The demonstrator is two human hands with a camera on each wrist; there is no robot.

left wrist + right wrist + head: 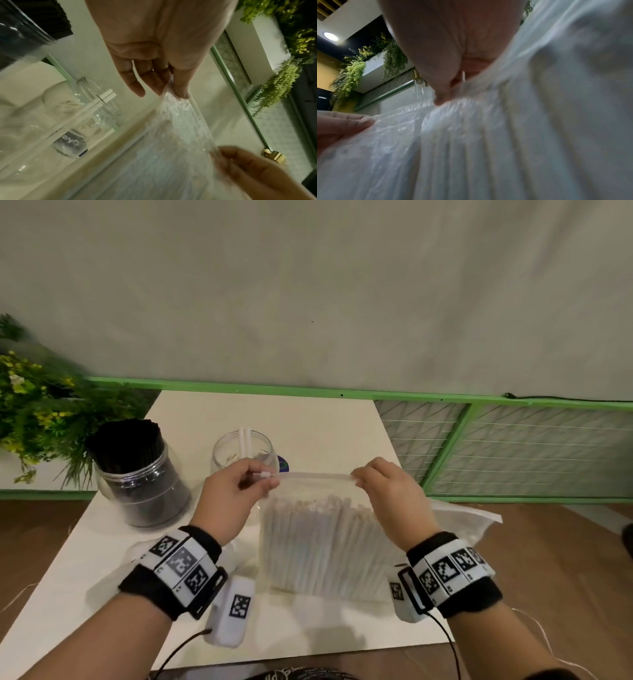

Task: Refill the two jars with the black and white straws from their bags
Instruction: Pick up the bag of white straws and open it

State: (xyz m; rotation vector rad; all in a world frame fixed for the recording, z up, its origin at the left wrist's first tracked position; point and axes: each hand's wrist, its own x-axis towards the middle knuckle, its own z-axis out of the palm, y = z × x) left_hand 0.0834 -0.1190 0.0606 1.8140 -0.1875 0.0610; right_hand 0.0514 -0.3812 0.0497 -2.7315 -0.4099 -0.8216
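A clear zip bag (318,542) packed with white straws stands upright on the white table (102,570). My left hand (236,491) pinches the bag's top left corner at the white slider. My right hand (383,491) pinches the top right corner. The left wrist view shows my left hand (171,86) gripping the plastic film (171,128). The right wrist view shows my right hand (443,94) on the bag (488,148). Behind stand a jar full of black straws (137,474) and a clear jar (245,453) holding two white straws (246,443).
An empty plastic bag (462,518) lies on the table behind my right hand. A leafy plant (37,405) stands at the left. A green-framed panel (513,446) runs along the right. Wood floor surrounds the table.
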